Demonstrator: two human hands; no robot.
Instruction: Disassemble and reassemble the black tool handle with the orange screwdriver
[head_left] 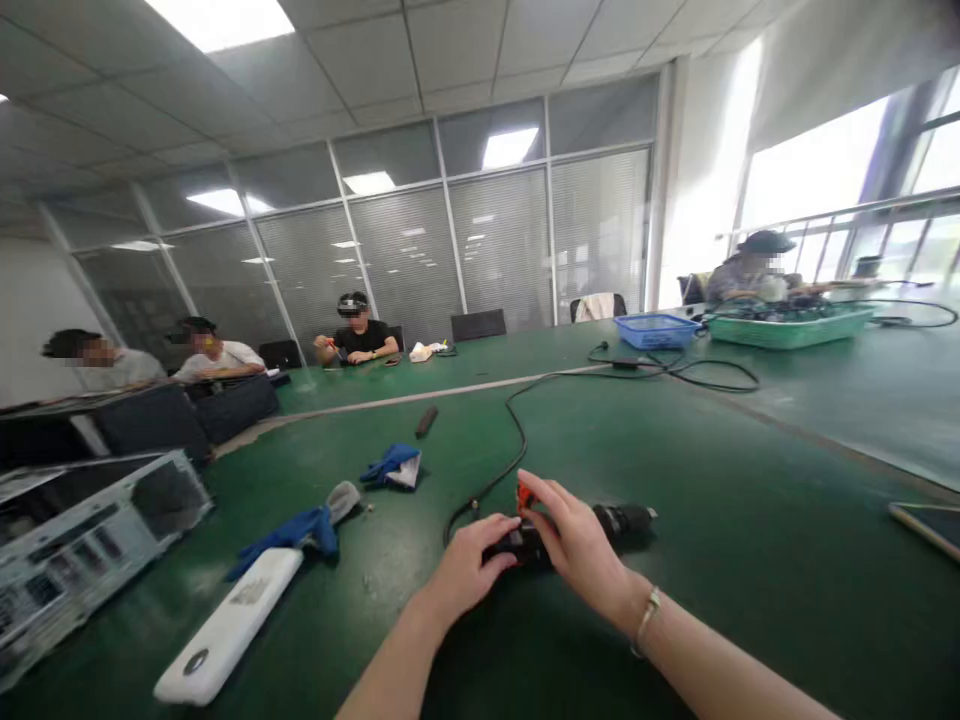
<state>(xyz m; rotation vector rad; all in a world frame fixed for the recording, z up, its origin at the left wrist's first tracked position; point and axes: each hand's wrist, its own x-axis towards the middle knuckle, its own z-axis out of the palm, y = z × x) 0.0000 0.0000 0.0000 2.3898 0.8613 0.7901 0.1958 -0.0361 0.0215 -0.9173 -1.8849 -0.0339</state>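
Observation:
A black power drill [624, 519] lies on the green table, its chuck and short metal tip pointing right. My left hand [474, 562] is closed around its rear end, thumb and fingers on either side. Over the drill's middle, my right hand [574, 530] is closed with thumb and fingers on a small orange-red part [526, 496]. Whether that part is attached to the drill cannot be made out, since my fingers cover much of it. A black cable [517, 440] curves down the table to beside my left hand.
Blue gloves [300, 532] and a long white case [232, 625] lie left. Beyond them stands a metal computer case [97, 550]. A dark stick-like object [426, 421] lies ahead. Blue [656, 331] and green [795, 328] baskets stand far right; a phone [930, 525] lies at the right edge. Several people sit around.

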